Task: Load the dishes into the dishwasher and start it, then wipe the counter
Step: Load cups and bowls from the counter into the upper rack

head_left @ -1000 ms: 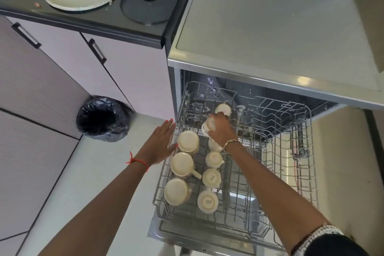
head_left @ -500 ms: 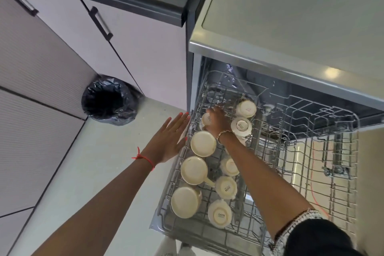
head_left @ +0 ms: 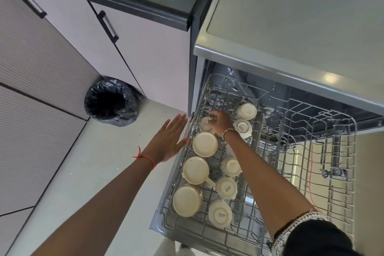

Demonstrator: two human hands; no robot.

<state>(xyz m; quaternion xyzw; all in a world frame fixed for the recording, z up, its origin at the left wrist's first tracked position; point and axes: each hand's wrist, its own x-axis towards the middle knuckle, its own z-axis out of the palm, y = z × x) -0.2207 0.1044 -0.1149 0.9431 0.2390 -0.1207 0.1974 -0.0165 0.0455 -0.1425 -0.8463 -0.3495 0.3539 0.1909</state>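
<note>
right grip [head_left: 220, 121], fingers curled round a small cream cup [head_left: 204, 124], at the far-left corner of the upper rack [head_left: 353, 151], beyond the rows of upturned cups. the cup lies just left of and under the palm, its axis roughly vertical, exact tilt unclear. left grip [head_left: 168, 139], flat and empty, is just beside the rack's left rim.

The right hand [head_left: 220, 121] has carried the small cup [head_left: 205, 123] leftward across the dishwasher rack [head_left: 291, 172], from the middle row to the far end of the left row, just behind the big upturned cups [head_left: 204, 144]. A second small cup [head_left: 242, 128], covered earlier by that hand, now shows beside the wrist.
</note>
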